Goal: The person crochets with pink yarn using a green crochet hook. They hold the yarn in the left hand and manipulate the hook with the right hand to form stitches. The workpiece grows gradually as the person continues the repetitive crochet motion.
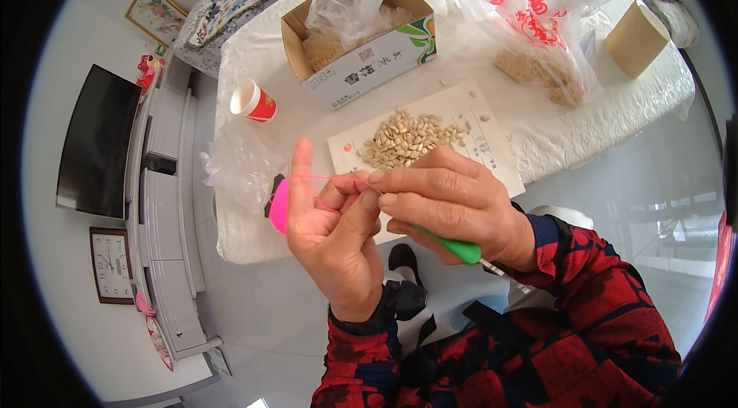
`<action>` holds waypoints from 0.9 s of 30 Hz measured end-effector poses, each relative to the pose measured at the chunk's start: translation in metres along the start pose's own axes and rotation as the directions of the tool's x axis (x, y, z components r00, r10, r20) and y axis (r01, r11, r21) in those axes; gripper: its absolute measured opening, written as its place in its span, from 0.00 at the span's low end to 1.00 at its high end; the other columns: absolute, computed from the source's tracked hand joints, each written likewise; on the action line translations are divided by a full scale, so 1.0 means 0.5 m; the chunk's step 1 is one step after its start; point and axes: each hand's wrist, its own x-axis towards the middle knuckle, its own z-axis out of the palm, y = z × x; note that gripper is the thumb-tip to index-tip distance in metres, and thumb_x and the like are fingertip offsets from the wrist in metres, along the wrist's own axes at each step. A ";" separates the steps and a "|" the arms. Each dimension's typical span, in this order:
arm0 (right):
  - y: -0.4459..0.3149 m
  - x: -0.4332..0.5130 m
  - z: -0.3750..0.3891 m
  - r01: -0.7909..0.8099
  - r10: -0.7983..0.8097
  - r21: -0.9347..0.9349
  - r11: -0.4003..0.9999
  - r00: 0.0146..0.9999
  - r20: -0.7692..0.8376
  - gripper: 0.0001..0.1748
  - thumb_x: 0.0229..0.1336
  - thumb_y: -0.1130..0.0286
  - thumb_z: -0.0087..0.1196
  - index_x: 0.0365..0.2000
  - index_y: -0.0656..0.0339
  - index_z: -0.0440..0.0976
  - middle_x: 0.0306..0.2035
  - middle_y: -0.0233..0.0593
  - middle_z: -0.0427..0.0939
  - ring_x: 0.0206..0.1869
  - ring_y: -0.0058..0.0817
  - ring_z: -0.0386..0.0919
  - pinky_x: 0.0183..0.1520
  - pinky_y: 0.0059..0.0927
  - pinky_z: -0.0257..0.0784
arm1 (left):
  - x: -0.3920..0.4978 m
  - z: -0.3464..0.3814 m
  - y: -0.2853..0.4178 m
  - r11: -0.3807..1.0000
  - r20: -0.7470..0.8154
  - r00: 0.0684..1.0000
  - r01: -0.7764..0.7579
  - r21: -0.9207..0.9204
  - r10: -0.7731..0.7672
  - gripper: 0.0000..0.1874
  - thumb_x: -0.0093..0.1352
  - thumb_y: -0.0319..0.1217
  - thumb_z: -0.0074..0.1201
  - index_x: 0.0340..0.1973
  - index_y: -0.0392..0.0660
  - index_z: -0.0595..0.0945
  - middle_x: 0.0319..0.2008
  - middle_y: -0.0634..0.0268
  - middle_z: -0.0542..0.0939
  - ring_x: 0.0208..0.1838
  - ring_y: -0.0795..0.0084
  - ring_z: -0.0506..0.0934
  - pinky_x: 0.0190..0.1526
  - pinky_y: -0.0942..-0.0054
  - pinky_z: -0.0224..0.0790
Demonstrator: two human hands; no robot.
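Over the table's near edge, my left hand [340, 252] pinches pink yarn [331, 177] between thumb and fingers, its index finger raised with the strand running across it. My right hand [455, 206] is shut on a green-handled crochet hook [452, 244]; its fingertips meet those of my left hand. Fingers mostly hide the hook's tip and any work there. Behind the left hand shows a bright pink piece [279, 209], partly covered, perhaps the yarn ball. Just beyond my hands, a heap of pumpkin seeds [403, 137] lies on a printed paper sheet [496, 148].
A cardboard box [369, 71] holds clear plastic bags. Around it on the white tablecloth [576, 137] are a red-and-white paper cup [253, 102], a crumpled plastic bag [245, 157], a bag of tan pieces [542, 74] and a beige container [637, 42].
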 end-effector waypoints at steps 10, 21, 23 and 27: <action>0.019 0.012 0.007 0.263 -0.272 -0.190 0.946 0.962 -0.026 0.20 0.41 0.71 0.62 0.40 0.64 0.79 0.46 0.47 0.79 0.35 0.34 0.74 0.35 0.32 0.70 | 0.017 -0.032 0.009 0.800 0.289 0.914 0.393 -0.453 -0.285 0.40 0.64 0.18 0.53 0.68 0.29 0.50 0.37 0.58 0.79 0.33 0.79 0.76 0.31 0.84 0.69; -0.008 0.016 -0.007 -0.166 0.190 0.476 0.864 0.982 -0.002 0.14 0.54 0.73 0.62 0.41 0.70 0.78 0.40 0.48 0.82 0.39 0.40 0.79 0.43 0.37 0.72 | 0.016 -0.048 0.015 0.750 0.331 0.910 0.399 -0.528 -0.251 0.42 0.60 0.12 0.53 0.68 0.32 0.52 0.38 0.49 0.80 0.24 0.84 0.66 0.21 0.88 0.56; -0.006 0.014 -0.008 -0.172 0.196 0.486 0.857 0.981 0.001 0.14 0.55 0.73 0.62 0.40 0.72 0.78 0.39 0.48 0.82 0.39 0.40 0.79 0.42 0.37 0.71 | 0.015 -0.047 0.019 0.766 0.315 0.915 0.387 -0.514 -0.250 0.42 0.60 0.13 0.54 0.68 0.32 0.52 0.36 0.50 0.80 0.24 0.84 0.66 0.21 0.89 0.56; -0.002 0.012 -0.005 -0.188 0.231 0.529 0.827 0.973 -0.015 0.18 0.61 0.62 0.59 0.37 0.72 0.78 0.38 0.57 0.82 0.34 0.36 0.77 0.40 0.36 0.71 | 0.015 -0.049 0.025 0.769 0.297 0.918 0.385 -0.511 -0.263 0.43 0.59 0.14 0.56 0.67 0.32 0.52 0.31 0.55 0.77 0.24 0.83 0.66 0.21 0.88 0.56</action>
